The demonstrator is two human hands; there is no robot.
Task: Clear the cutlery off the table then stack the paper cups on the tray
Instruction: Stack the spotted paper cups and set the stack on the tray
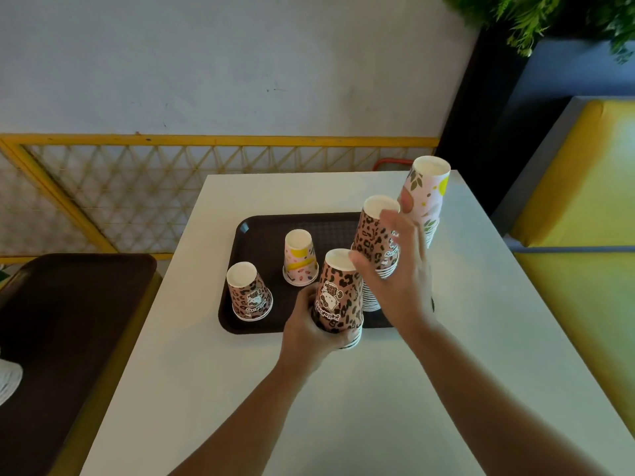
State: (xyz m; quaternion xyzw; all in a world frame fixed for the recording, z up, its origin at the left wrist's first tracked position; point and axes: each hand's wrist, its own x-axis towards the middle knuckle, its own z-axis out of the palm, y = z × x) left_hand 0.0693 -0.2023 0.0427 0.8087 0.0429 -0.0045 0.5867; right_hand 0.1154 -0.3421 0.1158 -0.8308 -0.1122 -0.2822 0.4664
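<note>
A dark brown tray (263, 231) lies on the white table (343, 407). On it stand upside-down paper cups: a short leopard-print stack (249, 293) at the front left and a pink-and-yellow cup (299, 257) behind it. My left hand (305, 334) grips another leopard-print stack (338, 300) at the tray's front edge. My right hand (398, 273) wraps around a third leopard-print stack (372, 235) that sits atop a column of white rims. One fingertip touches a tall floral stack (427, 190) at the back right. No cutlery is in view.
A second brown tray (68, 321) sits on a surface to the left, with a white object (8, 379) at its near edge. A yellow lattice railing (171, 187) runs behind the table. A yellow bench (584, 218) stands to the right, with a plant (549, 15) above it.
</note>
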